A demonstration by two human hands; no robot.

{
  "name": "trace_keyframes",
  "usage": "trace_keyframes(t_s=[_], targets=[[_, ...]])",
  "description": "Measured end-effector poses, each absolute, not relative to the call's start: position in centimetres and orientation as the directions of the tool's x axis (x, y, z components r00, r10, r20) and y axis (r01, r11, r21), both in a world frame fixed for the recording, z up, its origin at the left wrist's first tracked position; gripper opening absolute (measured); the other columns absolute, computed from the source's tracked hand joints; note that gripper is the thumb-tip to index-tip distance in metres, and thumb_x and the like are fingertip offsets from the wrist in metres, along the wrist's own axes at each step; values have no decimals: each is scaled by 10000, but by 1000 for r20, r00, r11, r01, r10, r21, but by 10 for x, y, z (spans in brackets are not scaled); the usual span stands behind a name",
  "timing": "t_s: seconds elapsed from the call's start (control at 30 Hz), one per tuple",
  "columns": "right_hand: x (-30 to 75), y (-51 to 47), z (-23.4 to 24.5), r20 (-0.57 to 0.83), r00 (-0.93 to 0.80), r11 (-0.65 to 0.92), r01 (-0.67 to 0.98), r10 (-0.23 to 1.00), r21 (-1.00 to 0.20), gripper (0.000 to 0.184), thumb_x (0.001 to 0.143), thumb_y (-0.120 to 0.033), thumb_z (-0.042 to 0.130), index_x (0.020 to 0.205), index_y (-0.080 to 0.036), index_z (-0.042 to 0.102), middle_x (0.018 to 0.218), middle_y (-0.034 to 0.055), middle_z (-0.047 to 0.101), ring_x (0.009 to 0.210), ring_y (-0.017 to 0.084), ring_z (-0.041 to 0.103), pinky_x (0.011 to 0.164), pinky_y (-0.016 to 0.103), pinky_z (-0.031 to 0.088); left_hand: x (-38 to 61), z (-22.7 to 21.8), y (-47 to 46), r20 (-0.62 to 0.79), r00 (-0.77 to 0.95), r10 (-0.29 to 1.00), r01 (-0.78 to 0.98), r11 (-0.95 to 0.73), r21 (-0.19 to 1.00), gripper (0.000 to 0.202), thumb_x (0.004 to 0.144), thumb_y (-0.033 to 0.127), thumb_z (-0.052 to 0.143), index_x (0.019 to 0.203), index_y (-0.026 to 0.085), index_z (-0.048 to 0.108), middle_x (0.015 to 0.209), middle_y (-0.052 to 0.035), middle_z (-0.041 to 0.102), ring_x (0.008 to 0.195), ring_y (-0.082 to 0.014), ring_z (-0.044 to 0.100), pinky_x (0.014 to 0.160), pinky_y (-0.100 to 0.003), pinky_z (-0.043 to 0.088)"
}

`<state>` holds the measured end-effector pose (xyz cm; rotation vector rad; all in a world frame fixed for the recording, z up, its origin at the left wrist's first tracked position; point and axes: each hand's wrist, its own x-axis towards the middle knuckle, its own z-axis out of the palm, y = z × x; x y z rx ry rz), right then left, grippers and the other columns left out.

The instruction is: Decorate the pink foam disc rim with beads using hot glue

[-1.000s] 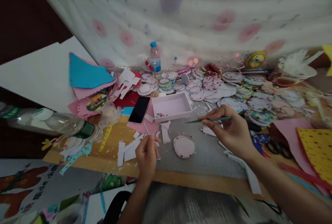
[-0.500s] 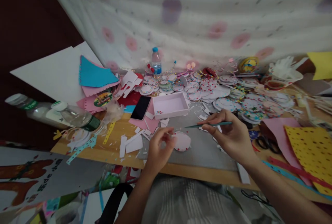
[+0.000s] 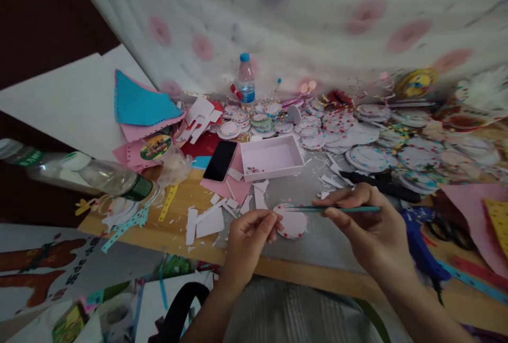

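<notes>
In the head view, a small white paper disc (image 3: pixel 294 224) with red dots round its rim is over the grey mat. At the disc's left edge, the thumb and fingers of my left hand (image 3: pixel 252 237) are pinched together on it. My right hand (image 3: pixel 367 221) grips a pair of teal tweezers (image 3: pixel 359 209) between thumb and fingers. The tweezers point left, and their thin tips are over the disc's upper part. Whether anything tiny sits between the tips I cannot make out. Just beyond the disc stands a shallow white box (image 3: pixel 273 169) with a few small coloured bits inside.
Many decorated paper discs (image 3: pixel 367 158) are heaped along the back. A phone (image 3: pixel 220 161) lies left of the box, among paper scraps (image 3: pixel 210 222). A blue-capped bottle (image 3: pixel 246 81) stands behind. A blue glue gun (image 3: pixel 423 247) and black scissors (image 3: pixel 450 231) lie at right.
The view has shifted, with the table's right side now cut off more. My left fingers have closed at the disc's edge, and the tweezer tips have come down over the disc.
</notes>
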<state>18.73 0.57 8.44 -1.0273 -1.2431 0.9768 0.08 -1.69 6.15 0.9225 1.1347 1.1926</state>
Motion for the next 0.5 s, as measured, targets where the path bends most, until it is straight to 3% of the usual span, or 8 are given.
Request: trace_keyframes(t_s=[0.2, 0.5], targets=[[175, -2, 76, 209, 127, 211, -5, 970, -977, 184, 773, -202, 718, 773, -260, 544, 790, 2, 690, 776, 190, 695, 651, 306, 563, -2, 56, -15, -260, 21, 965, -359, 250, 899, 158, 871, 307, 642, 893, 200, 757, 738, -27, 710, 599, -62, 530, 562, -158, 427], [175, 1, 75, 189, 131, 185, 41, 973, -982, 201, 780, -155, 705, 780, -244, 525, 807, 4, 681, 779, 174, 699, 657, 279, 567, -1, 68, -5, -241, 8, 971, -255, 235, 938, 160, 862, 298, 637, 840, 199, 761, 693, -17, 695, 554, -73, 519, 533, -177, 442]])
